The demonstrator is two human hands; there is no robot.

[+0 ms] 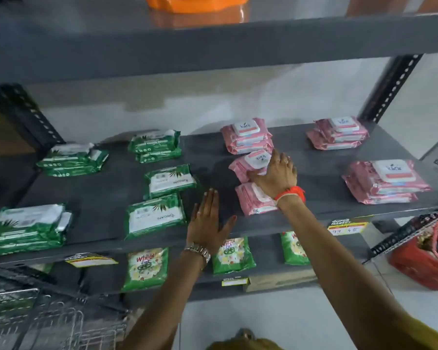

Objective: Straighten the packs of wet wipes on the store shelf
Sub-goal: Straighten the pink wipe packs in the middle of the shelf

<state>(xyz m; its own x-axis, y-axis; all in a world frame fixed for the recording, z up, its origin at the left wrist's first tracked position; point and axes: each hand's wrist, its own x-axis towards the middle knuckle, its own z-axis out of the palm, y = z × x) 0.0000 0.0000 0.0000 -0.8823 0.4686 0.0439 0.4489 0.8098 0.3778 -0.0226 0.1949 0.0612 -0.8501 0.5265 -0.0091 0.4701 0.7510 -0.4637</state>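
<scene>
Green packs of wet wipes lie on the left half of the grey shelf (106, 198), pink packs on the right half. My right hand (276, 175) grips a pink pack (245, 165) that lies askew in the middle. A second pink pack (253, 203) lies partly under my right wrist. Behind them sits a pink stack (248, 137). My left hand (208, 221) lies flat and spread on the shelf, just right of a tilted green pack (154, 215). Another tilted green pack (170, 181) lies behind that one.
More green stacks sit at the left front (25, 228), left back (71, 160) and centre back (154, 145). Pink stacks sit at the right back (338, 133) and right front (384, 183). Detergent bags (144, 269) line the lower shelf. A red bag (420, 263) sits on the floor.
</scene>
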